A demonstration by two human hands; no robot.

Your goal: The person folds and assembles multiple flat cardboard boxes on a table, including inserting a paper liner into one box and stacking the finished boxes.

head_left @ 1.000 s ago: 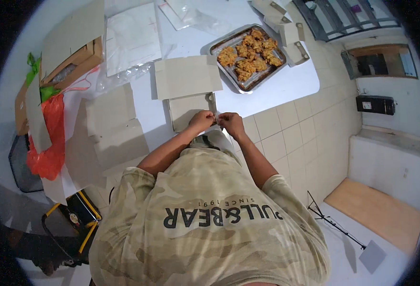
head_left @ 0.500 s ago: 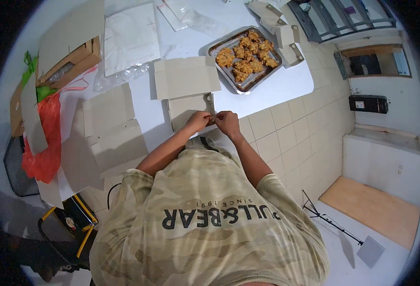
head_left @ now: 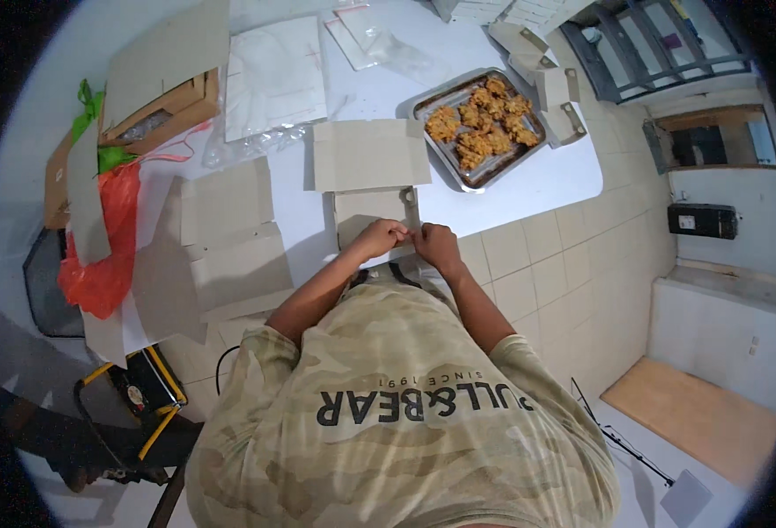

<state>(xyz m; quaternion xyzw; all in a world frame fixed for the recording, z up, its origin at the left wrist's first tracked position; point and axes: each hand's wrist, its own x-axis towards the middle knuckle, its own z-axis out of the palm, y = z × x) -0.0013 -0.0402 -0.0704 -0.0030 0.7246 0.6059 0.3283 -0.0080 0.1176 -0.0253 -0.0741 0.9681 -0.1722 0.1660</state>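
Observation:
Right in front of me is a grey-beige cardboard box (head_left: 360,211) with its lid panel (head_left: 370,154) folded back flat on the table. My left hand (head_left: 381,239) is closed at the box's near right corner, its fingertips pinched together. Close against it, my right hand (head_left: 438,246) grips the same corner from the right, with its fingers curled. The hands partly hide the corner flaps between them. Beyond the box, at the right, a metal tray (head_left: 465,183) holds several golden-brown fried pieces (head_left: 480,119).
Left of the box lies another unfolded cardboard box (head_left: 238,264). Several partly folded boxes (head_left: 555,92) stand behind the tray. A white stack in clear plastic (head_left: 275,75), a brown carton (head_left: 163,110) and a red plastic bag (head_left: 110,255) are at the left. The table's edge runs close to me.
The whole view has shifted, so everything appears slightly farther right and lower. Both hands stay at the same box corner, with only a small change in the fingers.

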